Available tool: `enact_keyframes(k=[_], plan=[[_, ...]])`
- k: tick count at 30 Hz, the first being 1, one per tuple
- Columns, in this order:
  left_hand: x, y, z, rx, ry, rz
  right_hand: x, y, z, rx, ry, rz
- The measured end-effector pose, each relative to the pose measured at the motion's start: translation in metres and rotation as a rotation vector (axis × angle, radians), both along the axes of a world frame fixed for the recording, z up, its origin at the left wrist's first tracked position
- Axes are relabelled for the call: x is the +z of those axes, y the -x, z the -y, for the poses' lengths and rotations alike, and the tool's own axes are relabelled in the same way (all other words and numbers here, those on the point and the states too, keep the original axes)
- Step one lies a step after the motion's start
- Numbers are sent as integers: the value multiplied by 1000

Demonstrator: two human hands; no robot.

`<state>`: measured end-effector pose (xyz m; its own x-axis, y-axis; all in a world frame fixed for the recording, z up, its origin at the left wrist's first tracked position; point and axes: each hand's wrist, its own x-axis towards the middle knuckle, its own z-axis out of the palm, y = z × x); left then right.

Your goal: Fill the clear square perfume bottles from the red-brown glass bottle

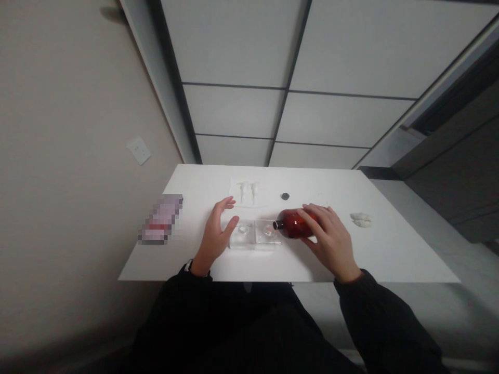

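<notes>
1. Far left, a blurred, pixelated pinkish object [160, 219] lay on the white rectangular tabletop [390, 254], its details hidden.
2. Moving right, the left hand [215, 236] was open and empty, fingers curved, with a black-strapped wristwatch [188, 265] on its wrist. It hovered just beside the containers.
3. Two clear square plastic containers [242, 235] sat side by side at the middle of the table.
4. Beyond them lay a white sheet of paper [244, 192] with pale marks, and further right a small dark round disc [285, 196].
5. And here was the glossy red-brown bottle [290, 224], on its side, long axis running across the table, dark neck pointing left and nearly touching the containers.
6. The right hand [329, 244] was clasping that bottle, fingers over the top of its body, and was clearly the nearer hand.
7. Far right, a crumpled white tissue [360, 219] lay apart from everything.
</notes>
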<state>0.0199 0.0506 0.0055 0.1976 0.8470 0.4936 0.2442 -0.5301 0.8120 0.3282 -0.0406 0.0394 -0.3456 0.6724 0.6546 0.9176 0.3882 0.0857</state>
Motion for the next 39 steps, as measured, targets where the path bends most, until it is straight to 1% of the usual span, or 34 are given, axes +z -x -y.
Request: enact_keyframes(k=[8, 13, 16, 18, 20, 23, 24, 25, 31, 39], plan=[[3, 0, -1, 50, 5, -1, 11, 1, -4, 19, -20, 79], [5, -1, 0, 60, 4, -10, 14, 2, -3, 18, -20, 110], [10, -2, 0, 98, -30, -12, 15, 1, -3, 19, -18, 122], [14, -2, 1, 150, -111, -27, 16, 0, -4, 20, -11, 130], [18, -1, 3, 249, -293, -52, 16, -1, -4, 19, -6, 137], [22, 1, 8, 414, -626, -42, 16, -1, -5, 16, -8, 141], [22, 2, 10, 438, -694, -25, 16, -1, -5, 14, -8, 141], [21, 3, 11, 444, -726, -9, 16, -1, -5, 12, -9, 140], [15, 5, 15, 456, -703, 24, 18, -1, -5, 11, -27, 166], [17, 4, 16, 502, -602, 10, 18, -2, -6, 12, -15, 163]])
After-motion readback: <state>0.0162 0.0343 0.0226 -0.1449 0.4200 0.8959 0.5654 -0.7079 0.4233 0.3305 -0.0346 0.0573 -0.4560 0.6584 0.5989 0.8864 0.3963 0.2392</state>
